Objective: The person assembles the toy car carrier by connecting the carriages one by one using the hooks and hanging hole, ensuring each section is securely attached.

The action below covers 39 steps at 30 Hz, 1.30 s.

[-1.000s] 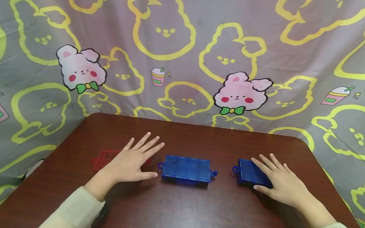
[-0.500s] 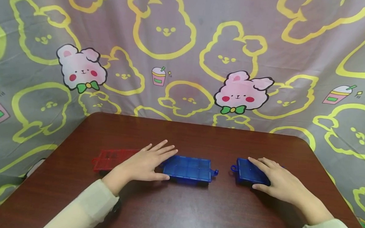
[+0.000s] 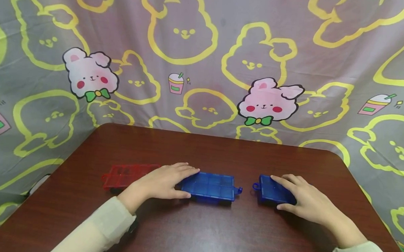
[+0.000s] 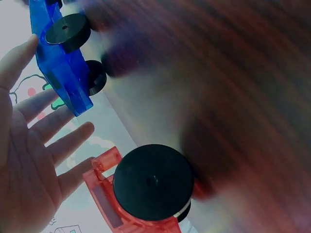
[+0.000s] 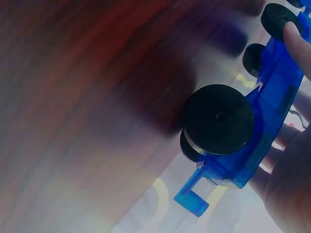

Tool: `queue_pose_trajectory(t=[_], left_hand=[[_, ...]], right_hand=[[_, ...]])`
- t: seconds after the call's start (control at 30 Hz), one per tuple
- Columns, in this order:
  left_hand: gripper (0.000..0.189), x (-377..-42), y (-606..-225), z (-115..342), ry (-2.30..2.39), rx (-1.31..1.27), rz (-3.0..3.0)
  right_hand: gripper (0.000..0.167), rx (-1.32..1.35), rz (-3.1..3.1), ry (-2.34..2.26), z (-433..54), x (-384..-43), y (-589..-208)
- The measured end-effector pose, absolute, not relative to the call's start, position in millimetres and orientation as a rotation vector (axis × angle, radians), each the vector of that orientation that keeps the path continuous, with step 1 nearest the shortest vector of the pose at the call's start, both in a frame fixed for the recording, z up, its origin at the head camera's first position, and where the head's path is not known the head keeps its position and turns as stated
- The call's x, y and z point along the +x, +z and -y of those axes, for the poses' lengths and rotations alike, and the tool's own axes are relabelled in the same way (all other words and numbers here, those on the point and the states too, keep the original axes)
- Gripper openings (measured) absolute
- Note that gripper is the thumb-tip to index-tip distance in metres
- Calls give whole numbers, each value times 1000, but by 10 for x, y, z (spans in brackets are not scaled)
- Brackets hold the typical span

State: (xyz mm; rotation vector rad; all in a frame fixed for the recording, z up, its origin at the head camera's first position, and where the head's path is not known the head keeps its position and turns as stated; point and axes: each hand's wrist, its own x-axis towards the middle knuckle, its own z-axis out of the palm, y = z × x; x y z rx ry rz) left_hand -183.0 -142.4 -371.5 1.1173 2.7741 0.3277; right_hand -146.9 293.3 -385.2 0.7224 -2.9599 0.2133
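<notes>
Three see-through plastic toy train cars on black wheels stand in a row on the table. My left hand (image 3: 166,180) holds the left end of the middle blue car (image 3: 213,185), thumb on the near side and fingers over the far side. The palm covers part of the red car (image 3: 123,175) behind it. With thumb and fingers on opposite sides, my right hand (image 3: 307,202) grips the right blue car (image 3: 274,189) and hides its right end. A small gap separates the middle car's hook (image 3: 238,191) from the right car's ring (image 3: 256,186).
The brown wooden table (image 3: 205,230) has rounded far corners. Behind it and at both sides hangs a grey cloth (image 3: 203,78) printed with cartoon rabbits. In the left wrist view, a black wheel (image 4: 153,182) of the red car is close to the camera.
My left hand has moved right from above the red car to the middle car's left end. The right hand has closed its fingers, and the right car has shifted slightly left.
</notes>
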Motion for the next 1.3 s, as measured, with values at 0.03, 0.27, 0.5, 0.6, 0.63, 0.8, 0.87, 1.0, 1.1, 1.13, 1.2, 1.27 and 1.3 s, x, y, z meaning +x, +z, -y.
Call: queue_pose_trajectory(t=[0.03,0.27,0.5,0.6,0.63,0.8,0.87,1.0,1.1,1.13,1.2,1.27,1.3], left_hand=[[75,-1831,-3714,1420,329,1118,-2771],[77,-1837,-3716,1397,337,1101,-2755],[78,-1840,-3722,1398,365,1077,-2738],[78,-1842,-3725,1395,371,1076,-2730],[78,-1843,-3725,1394,373,1077,-2728],[78,-1853,-3719,1393,378,1080,-2724],[78,-1853,-3712,1390,383,1080,-2722],[78,-1844,-3704,1387,394,1069,-2716],[78,-1842,-3704,1389,399,1061,-2712],[78,-1841,-3704,1390,401,1060,-2712],[78,-1843,-3707,1391,399,1062,-2713],[78,-1846,-3710,1393,394,1063,-2715],[78,-1848,-3712,1395,394,1062,-2715]], right_hand=[[79,724,2957,214,-2919,-1464,-3850],[79,755,2937,228,-2806,-1444,-3821],[79,773,2933,251,-2695,-1430,-3804],[79,783,2931,246,-2648,-1428,-3806],[79,785,2931,242,-2635,-1427,-3807],[80,795,2941,231,-2586,-1429,-3813],[80,798,2945,226,-2579,-1433,-3820],[81,798,2958,216,-2577,-1439,-3839],[81,790,2971,222,-2579,-1443,-3851],[81,790,2972,225,-2579,-1444,-3854],[81,792,2976,225,-2579,-1447,-3862],[81,799,2976,217,-2579,-1451,-3871],[81,804,2975,211,-2578,-1454,-3874]])
